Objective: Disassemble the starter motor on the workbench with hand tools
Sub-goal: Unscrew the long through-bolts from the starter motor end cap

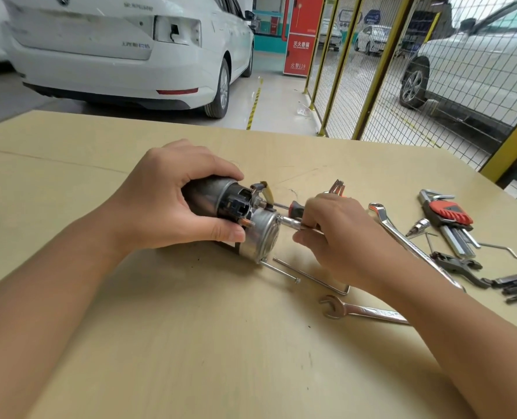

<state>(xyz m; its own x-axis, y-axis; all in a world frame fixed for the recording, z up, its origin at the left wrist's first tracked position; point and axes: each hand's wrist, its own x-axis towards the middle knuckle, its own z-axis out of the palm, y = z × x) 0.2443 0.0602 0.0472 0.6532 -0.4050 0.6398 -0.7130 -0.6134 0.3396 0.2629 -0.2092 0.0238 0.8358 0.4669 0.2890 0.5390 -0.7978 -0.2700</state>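
On the workbench (100, 343) the left hand (172, 201) grips the starter motor (245, 225), fingers curled around its dark body. A long bolt (281, 272) sticks out from its silver end cap. The right hand (338, 234) pinches a socket driver (293, 222) set against the cap. Near this wrist lies a combination wrench (363, 311); further right a ratchet wrench (402, 234) and a hex key set (450, 219) lie well apart

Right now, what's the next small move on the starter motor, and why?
Probably keep turning the socket driver with the right hand: it sits on the end cap, one through bolt is already backed out, and the left hand grips the starter motor.
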